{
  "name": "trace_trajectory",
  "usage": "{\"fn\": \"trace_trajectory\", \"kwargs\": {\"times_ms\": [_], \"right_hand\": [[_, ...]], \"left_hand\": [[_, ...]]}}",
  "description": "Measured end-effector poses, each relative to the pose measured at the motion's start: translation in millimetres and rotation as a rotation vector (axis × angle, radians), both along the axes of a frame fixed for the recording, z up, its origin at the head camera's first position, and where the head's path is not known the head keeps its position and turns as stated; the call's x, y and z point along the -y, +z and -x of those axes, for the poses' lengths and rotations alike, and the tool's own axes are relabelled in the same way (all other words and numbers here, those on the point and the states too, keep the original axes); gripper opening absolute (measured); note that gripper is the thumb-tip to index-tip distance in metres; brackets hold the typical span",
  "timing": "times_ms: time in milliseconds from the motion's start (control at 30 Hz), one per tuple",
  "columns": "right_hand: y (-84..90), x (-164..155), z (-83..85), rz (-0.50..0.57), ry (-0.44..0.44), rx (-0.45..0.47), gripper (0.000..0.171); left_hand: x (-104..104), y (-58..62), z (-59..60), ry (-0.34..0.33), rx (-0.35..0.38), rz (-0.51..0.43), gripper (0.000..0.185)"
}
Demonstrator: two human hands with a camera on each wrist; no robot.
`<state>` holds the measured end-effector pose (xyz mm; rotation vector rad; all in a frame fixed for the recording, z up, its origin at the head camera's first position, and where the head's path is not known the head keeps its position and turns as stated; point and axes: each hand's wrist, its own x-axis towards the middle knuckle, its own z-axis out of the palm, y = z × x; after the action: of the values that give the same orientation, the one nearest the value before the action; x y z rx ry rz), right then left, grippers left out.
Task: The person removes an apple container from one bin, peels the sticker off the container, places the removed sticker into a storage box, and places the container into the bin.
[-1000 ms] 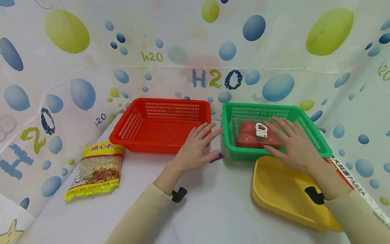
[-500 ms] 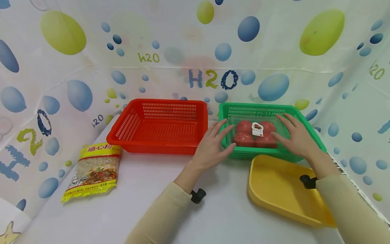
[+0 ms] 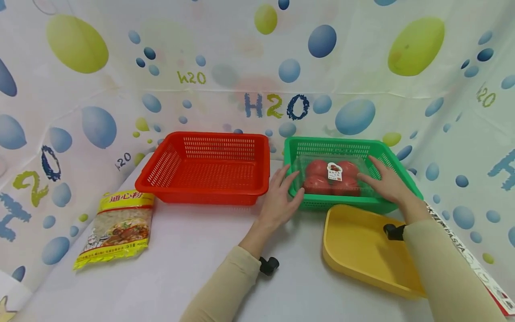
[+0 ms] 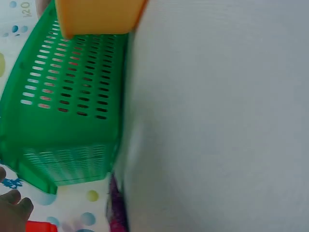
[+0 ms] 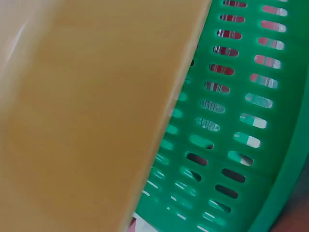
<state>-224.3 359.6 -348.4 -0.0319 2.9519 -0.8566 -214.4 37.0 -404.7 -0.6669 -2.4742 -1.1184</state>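
Note:
In the head view, a clear plastic box of tomatoes (image 3: 331, 177) with a white label sits inside the green basket (image 3: 350, 205). My left hand (image 3: 277, 199) is at the basket's left rim, fingers spread, the thumb and a finger reaching over the rim toward the box. Over the basket's right half is my right hand (image 3: 388, 183), its thumb and fingers apart at the box's right end. Neither hand grips anything. Left fingertips (image 4: 17, 205) show at the lower left of the left wrist view, beside the green basket (image 4: 77, 130).
A red basket (image 3: 201, 197) stands left of the green one. A yellow tray (image 3: 370, 250) lies in front of the green basket, under the right forearm. At the left is a macaroni bag (image 3: 120, 223); a pasta pack (image 3: 462, 250) lies at the right. Something purple (image 4: 117, 208) lies by the basket.
My left hand has moved right, from between the baskets to the green basket's left rim. The right hand has shifted from over the tomatoes to the box's right end. The view has turned slightly right.

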Motion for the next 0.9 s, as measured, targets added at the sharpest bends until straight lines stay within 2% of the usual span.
{"fn": "trace_trajectory", "kwargs": {"times_ms": [133,333,667,900], "right_hand": [[2.2,-2,1.5,0.015,-0.036,0.112,0.103],[6.0,-3,5.7,0.076,-0.038,0.261,0.109],[8.4,0,10.6,0.099,-0.013,0.371,0.104],[6.2,-6,18.5,0.172,-0.057,0.468,0.110]], "left_hand": [[-4,-9.3,2.2,-0.023,0.035,-0.089,0.050],[-7,-21.1,6.2,-0.008,0.077,-0.223,0.049],[-8,-29.8,10.9,-0.048,0.060,-0.342,0.046],[-9,-28.9,10.1,-0.084,0.116,-0.411,0.046]]}}
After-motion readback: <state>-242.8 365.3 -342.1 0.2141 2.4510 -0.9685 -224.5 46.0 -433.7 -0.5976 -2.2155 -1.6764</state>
